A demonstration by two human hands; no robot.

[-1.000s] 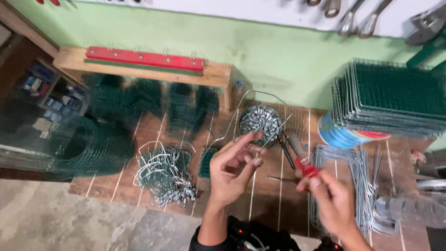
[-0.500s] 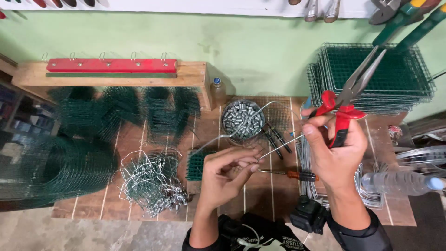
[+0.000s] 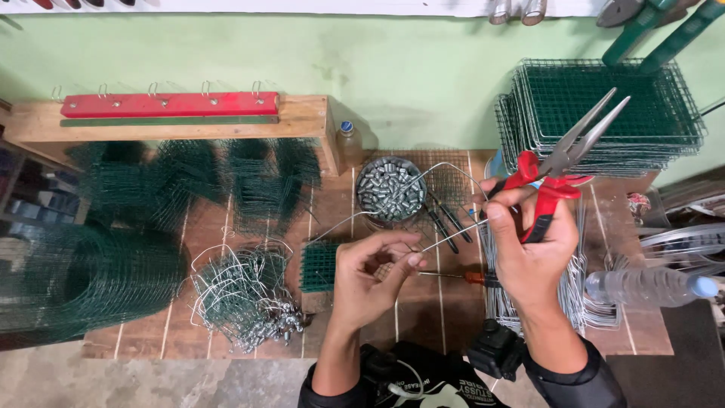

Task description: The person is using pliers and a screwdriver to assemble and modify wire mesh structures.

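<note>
Left hand [image 3: 374, 276] pinches near end of thin wire [image 3: 453, 230] between thumb and fingertips, steadying it; right hand [image 3: 529, 242] closes round red-handled long-nose pliers [image 3: 563, 162], thumb and forefinger also gripping wire, plier tips parted and pointing up and away, kept clear while fingers work; wire loops on beyond hands over round tin of small metal pieces [image 3: 390, 189]; bent wire bundle [image 3: 242, 298] lies left of left hand within reach on bench [image 3: 423, 317]; green mesh panel stack [image 3: 604, 113] beyond right hand.
</note>
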